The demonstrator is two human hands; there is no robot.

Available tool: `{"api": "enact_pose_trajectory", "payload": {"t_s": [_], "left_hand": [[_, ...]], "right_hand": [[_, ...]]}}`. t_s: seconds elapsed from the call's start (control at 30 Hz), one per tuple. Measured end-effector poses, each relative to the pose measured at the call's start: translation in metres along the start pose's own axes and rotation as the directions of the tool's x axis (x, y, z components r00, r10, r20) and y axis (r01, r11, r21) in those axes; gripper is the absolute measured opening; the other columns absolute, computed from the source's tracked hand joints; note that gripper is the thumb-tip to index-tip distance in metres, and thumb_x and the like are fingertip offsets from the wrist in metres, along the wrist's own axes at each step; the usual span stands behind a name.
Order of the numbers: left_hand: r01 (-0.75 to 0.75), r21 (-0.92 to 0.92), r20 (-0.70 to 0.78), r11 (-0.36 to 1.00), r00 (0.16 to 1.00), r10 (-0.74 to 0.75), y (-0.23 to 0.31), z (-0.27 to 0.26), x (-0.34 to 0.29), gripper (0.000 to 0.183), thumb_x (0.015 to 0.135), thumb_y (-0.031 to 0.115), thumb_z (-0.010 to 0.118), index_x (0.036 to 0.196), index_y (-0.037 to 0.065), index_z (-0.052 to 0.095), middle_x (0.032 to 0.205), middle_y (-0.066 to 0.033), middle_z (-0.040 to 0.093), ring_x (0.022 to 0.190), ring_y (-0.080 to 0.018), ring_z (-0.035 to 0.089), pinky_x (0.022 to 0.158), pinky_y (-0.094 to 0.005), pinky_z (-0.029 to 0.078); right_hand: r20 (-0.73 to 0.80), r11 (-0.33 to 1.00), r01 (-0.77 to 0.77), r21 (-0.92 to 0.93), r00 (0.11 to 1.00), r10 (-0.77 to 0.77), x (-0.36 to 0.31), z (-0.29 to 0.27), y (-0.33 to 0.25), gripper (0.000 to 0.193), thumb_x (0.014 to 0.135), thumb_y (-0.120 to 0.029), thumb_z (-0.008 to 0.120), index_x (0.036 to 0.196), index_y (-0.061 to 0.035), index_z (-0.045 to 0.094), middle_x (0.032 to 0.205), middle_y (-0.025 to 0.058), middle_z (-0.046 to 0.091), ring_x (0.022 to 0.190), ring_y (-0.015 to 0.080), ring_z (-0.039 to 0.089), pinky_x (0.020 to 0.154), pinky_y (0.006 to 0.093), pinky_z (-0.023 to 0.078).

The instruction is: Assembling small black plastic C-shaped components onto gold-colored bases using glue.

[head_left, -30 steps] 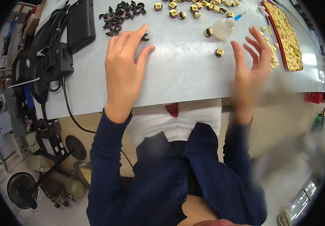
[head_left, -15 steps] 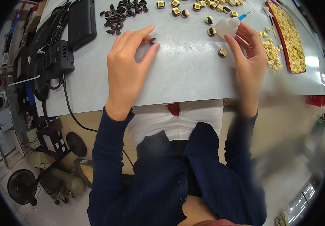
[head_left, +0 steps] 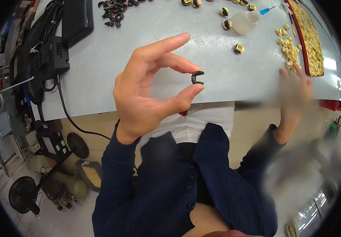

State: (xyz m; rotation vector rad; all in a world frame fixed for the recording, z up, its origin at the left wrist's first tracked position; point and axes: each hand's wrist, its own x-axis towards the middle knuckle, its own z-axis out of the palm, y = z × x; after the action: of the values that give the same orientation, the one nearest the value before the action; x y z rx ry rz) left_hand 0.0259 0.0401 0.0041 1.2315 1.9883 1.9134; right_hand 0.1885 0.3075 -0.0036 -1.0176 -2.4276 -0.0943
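Observation:
My left hand (head_left: 150, 83) is raised over the near part of the table, its thumb and a finger pinching a small black C-shaped piece (head_left: 197, 78) by its two sides. The index finger points out above it. On the right, my right hand (head_left: 297, 93) is at the near end of a loose pile of small pale-yellow pieces (head_left: 290, 49). Its thumb and fingers are apart, though a blur covers much of the hand. A translucent white squeeze bottle (head_left: 244, 22) with a blue needle tip lies tilted on the table, out of both hands.
More black pieces (head_left: 115, 14) lie in a heap at the back left. Several joined black-and-yellow pieces (head_left: 239, 48) are scattered near the bottle. A red tray (head_left: 305, 63) full of yellow pieces stands far right. A black device (head_left: 77, 19) and cables (head_left: 62, 91) occupy the left side.
My left hand has moved right and nearer with the black piece, now turned into plain view. My right hand has left the bottle and moved right and nearer, to the yellow pile.

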Motion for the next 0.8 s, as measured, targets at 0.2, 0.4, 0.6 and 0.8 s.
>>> {"api": "enact_pose_trajectory", "payload": {"t_s": [0.2,0.4,0.6,0.8], "left_hand": [[0.038,-0.072,-0.003,0.997,0.999,-0.038,0.002,0.008,0.000,0.068,0.072,0.003,0.079,0.130,-0.007,0.045,0.089,-0.0110,0.066,0.086,-0.0177,0.062,0.085,-0.0332,0.050],[0.038,-0.058,-0.030,0.998,0.999,-0.040,-0.004,0.014,-0.011,0.064,0.068,-0.004,0.078,0.126,-0.005,0.050,0.094,-0.0111,0.066,0.086,-0.0183,0.064,0.086,-0.0336,0.050],[-0.042,0.011,-0.013,0.999,0.999,0.042,-0.006,0.024,-0.010,0.063,0.065,-0.004,0.080,0.122,-0.002,0.055,0.092,-0.0105,0.069,0.085,-0.0178,0.067,0.086,-0.0320,0.050],[-0.051,0.038,-0.013,0.998,0.999,0.051,-0.005,0.031,-0.007,0.060,0.064,-0.001,0.081,0.120,0.001,0.057,0.087,-0.0087,0.071,0.082,-0.0171,0.067,0.083,-0.0284,0.049]], "right_hand": [[0.019,0.935,-0.080,0.346,0.997,0.079,0.004,0.013,0.011,0.020,0.085,-0.013,0.071,0.103,-0.0063,0.070,0.094,0.0065,0.067,0.074,0.0143,0.060,0.071,0.0270,0.048],[-0.116,0.833,0.060,0.551,0.993,0.005,0.008,0.026,-0.002,0.019,0.082,-0.001,0.070,0.100,-0.0010,0.069,0.092,0.0078,0.070,0.075,0.0119,0.064,0.069,0.0256,0.050],[0.095,0.411,-0.127,0.903,0.991,0.097,-0.022,-0.001,-0.031,0.015,0.083,0.008,0.065,0.099,0.0077,0.065,0.095,0.0145,0.068,0.077,0.0143,0.063,0.069,0.0243,0.053],[0.171,0.102,-0.159,0.982,0.978,-0.119,-0.043,-0.009,-0.073,0.020,0.082,0.014,0.063,0.100,0.0064,0.066,0.098,0.0162,0.064,0.084,0.0170,0.062,0.070,0.0254,0.053]]}}
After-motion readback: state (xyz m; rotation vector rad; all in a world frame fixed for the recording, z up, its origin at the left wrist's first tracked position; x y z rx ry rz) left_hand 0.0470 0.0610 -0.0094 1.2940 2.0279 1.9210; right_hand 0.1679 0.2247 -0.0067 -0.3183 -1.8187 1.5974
